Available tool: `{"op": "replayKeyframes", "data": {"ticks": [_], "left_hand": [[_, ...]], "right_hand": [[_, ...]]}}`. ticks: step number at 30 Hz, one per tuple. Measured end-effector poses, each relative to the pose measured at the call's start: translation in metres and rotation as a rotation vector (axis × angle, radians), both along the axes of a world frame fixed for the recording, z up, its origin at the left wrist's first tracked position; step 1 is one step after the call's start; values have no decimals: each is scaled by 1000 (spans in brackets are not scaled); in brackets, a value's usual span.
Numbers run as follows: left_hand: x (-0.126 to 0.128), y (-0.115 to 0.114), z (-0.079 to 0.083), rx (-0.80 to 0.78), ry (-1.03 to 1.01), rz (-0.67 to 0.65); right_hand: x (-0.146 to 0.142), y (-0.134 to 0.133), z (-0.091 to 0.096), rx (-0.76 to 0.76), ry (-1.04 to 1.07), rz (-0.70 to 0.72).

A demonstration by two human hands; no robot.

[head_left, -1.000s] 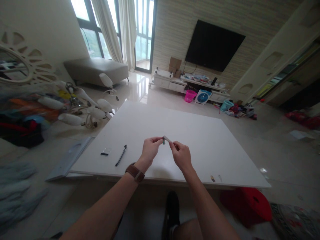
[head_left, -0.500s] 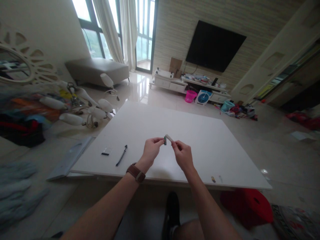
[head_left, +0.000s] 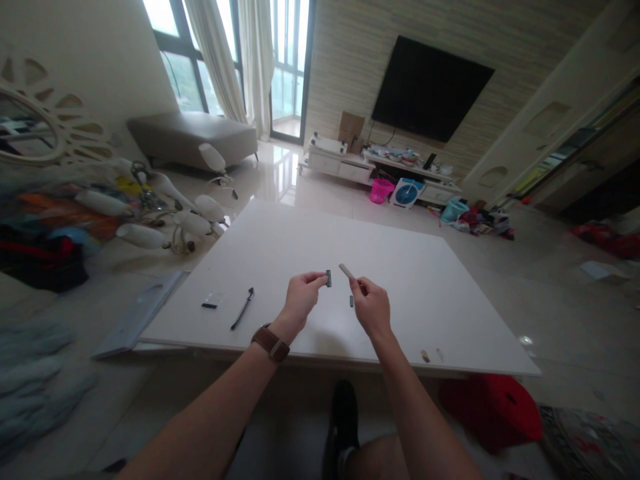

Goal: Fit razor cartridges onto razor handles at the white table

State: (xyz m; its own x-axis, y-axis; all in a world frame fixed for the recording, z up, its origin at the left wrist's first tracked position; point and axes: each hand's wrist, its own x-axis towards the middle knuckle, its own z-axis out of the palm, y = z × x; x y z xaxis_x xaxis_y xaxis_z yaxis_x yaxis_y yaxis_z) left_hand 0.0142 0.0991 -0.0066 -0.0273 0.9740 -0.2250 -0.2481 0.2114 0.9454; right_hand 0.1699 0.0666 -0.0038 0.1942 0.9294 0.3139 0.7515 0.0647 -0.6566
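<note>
Between my left thumb and fingers I pinch a small green-and-black rectangular piece that looks like a razor cartridge. My left hand, with a brown-strapped watch at its wrist, hovers over the white table. In my right hand is a pale, flat, narrow stick, its tip pointing up and left, apart from the green piece. A small dark green piece shows just left of my right fingers. Toward the table's left lies a slim dark handle with a bent end.
A clear packet with a black strip lies at the table's left. Two small items, one brownish, are near the front right edge. A red stool-like object stands below that edge. A lamp with white shades is on the left.
My right hand has moved slightly right, drawing the stick's tip away from the green piece in my left hand. A small dark green piece now shows beside my right fingers.
</note>
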Motion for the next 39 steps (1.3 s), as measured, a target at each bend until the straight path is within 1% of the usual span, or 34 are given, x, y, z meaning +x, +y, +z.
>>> {"op": "replayKeyframes", "data": {"ticks": [1,3,7,9,12,13,15,17,19,21,23,25,27,29,33,35,37,39], "left_hand": [[0,0,0,1,-2,4],[-1,2,-1,13,-10,8],[-4,4,-1,16,-49,60],[-6,4,0,29,-49,88],[-6,3,3,55,-37,70],[-5,2,4,56,-38,54],[-4,1,4,47,-48,38],[-3,1,3,36,-55,47],[-4,2,2,31,-59,59],[-4,3,2,34,-62,55],[-5,2,2,37,-74,39],[-4,-1,4,34,-103,6],[-2,-4,5,28,-141,-44],[1,-6,6,21,-159,-90],[4,-7,3,8,-149,-140],[4,-7,3,8,-139,-160],[4,-7,3,15,-123,-180],[4,-7,3,19,-106,-205]], "right_hand": [[0,0,0,10,32,10],[1,0,-1,-9,78,93],[6,-1,-1,-176,153,318],[9,-1,0,-217,259,358],[9,0,1,-136,381,291],[8,0,1,-106,375,273],[5,0,-1,-92,297,277],[3,0,-2,-126,225,294],[3,0,-3,-148,210,294],[3,0,-2,-112,265,268],[3,-1,0,-40,354,228],[1,-1,1,4,423,197],[-1,-1,1,26,429,180],[-4,-1,0,58,395,190],[-8,0,-3,134,314,293],[-8,0,-3,152,299,317],[-9,0,-3,149,297,307],[-8,1,-4,126,314,264]]}}
